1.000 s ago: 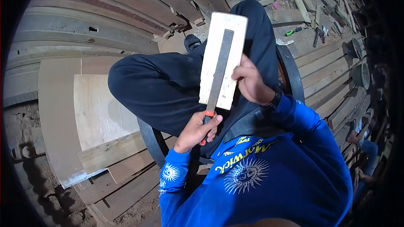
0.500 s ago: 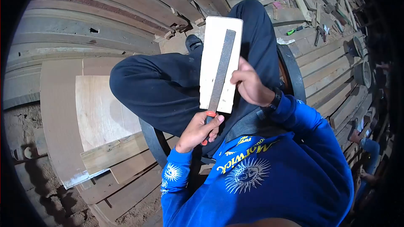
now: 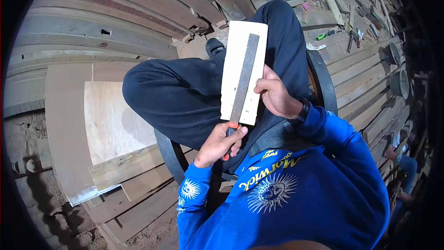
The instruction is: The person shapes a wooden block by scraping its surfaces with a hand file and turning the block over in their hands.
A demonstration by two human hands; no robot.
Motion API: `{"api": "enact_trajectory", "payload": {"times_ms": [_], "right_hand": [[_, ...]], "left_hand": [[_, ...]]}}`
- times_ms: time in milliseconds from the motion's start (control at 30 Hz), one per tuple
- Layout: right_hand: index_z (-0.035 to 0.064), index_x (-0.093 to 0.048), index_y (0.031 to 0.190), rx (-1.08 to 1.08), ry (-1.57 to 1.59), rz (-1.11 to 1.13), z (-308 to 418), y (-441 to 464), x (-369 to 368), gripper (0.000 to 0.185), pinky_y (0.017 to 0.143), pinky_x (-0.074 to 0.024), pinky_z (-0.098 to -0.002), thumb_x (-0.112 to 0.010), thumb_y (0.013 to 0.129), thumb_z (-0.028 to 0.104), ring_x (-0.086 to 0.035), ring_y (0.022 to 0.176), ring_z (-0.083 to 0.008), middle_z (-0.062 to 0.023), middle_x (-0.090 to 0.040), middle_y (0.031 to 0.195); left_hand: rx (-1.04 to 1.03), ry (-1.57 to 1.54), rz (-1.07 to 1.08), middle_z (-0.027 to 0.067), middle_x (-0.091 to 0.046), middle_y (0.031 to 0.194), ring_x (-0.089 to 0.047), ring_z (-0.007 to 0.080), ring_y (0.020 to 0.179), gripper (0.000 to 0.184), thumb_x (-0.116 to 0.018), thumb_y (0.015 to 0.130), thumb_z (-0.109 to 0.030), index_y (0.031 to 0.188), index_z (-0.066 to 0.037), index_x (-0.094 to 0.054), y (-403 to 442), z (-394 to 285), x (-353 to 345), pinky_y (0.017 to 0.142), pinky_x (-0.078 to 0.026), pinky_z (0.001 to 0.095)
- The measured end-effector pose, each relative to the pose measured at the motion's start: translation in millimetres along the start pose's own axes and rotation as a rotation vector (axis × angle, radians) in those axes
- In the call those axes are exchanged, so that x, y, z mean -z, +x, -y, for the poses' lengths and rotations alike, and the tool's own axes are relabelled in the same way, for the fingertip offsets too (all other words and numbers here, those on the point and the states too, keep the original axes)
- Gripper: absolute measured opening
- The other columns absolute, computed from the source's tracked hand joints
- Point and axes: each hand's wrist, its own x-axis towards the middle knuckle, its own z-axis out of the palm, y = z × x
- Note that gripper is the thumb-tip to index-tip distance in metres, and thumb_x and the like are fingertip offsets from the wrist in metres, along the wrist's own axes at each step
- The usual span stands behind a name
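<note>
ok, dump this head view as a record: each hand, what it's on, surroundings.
left hand: closed around the handle of a rasp
right hand: grips the right edge of a pale wooden block
rasp pose: lengthwise over block's face, tip toward top of view; contact unclear
right wrist: dark watch
left side: pale panel
upper right: green tool

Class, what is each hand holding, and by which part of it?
The left hand grips the rasp by its red-and-black handle; the right hand holds the pale block by its right-hand long edge.
</note>
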Motion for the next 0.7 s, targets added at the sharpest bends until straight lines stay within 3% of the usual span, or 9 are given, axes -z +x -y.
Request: {"api": "enact_trajectory", "payload": {"times_ms": [233,433,600,700], "right_hand": [[-0.0047,-0.044,0.127,0.139,0.099,-0.039,23,16,17,0.059,0.097,-0.0414,-0.0334,-0.039,0.067,-0.005,-0.057,0.108,-0.0233,-0.0153,-0.058,0.118],[-0.0024,-0.042,0.13,-0.006,-0.059,-0.026,-2,1,4,0.06,0.098,-0.0398,-0.0313,-0.042,0.069,-0.004,-0.055,0.11,-0.0202,-0.0122,-0.057,0.118],[-0.0027,-0.045,0.126,0.0,0.061,-0.007,15,10,15,0.059,0.098,-0.0411,-0.0327,-0.04,0.067,-0.005,-0.056,0.107,-0.0213,-0.0128,-0.058,0.115],[-0.0033,-0.044,0.126,0.115,0.112,-0.047,29,15,18,0.059,0.098,-0.0411,-0.0351,-0.04,0.068,-0.006,-0.056,0.108,-0.0227,-0.0145,-0.057,0.116]], "left_hand": [[-0.047,-0.039,0.005,-0.0017,-0.047,0.052,-0.047,0.0055,0.044,0.032,-0.056,0.096,-0.033,0.077,-0.008,-0.05,0,0,0,0.039,-0.034,0.0191],[0.017,-0.034,-0.007,-0.0023,-0.046,0.052,-0.047,0.0055,0.044,0.033,-0.056,0.096,-0.033,0.076,-0.007,-0.05,0,-1,0,0.04,-0.035,0.0197],[-0.022,-0.04,-0.01,-0.0029,-0.046,0.053,-0.047,0.0048,0.045,0.032,-0.056,0.096,-0.033,0.077,-0.008,-0.051,-1,-4,-2,0.037,-0.033,0.0188],[-0.024,-0.039,-0.005,-0.0027,-0.046,0.053,-0.047,0.0046,0.045,0.031,-0.056,0.095,-0.033,0.079,-0.008,-0.051,0,0,0,0.036,-0.033,0.0183]]}}
